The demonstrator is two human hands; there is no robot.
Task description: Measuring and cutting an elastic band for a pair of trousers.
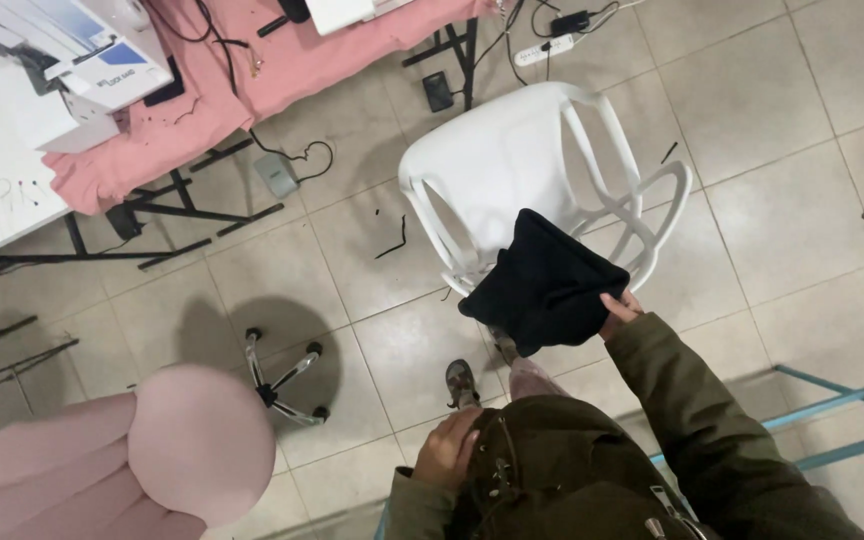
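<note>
While I stand over the tiled floor, my right hand pinches the edge of a black cloth, which hangs just left of it, over the front of a white plastic chair. My left hand rests loosely curled against my olive jacket, holding nothing. A pink swivel chair stands well beyond it.

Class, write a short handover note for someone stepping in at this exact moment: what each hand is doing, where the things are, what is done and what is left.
Right hand: gripping a black cloth, held out over the front edge of the white plastic chair.
Left hand: closed against the front of the olive jacket, holding nothing that shows.
Done: the cloth is lifted, in hand.
Left: the cloth is not yet set down; the chair seat is bare.
Nearby: a pink swivel chair on the left.
</note>
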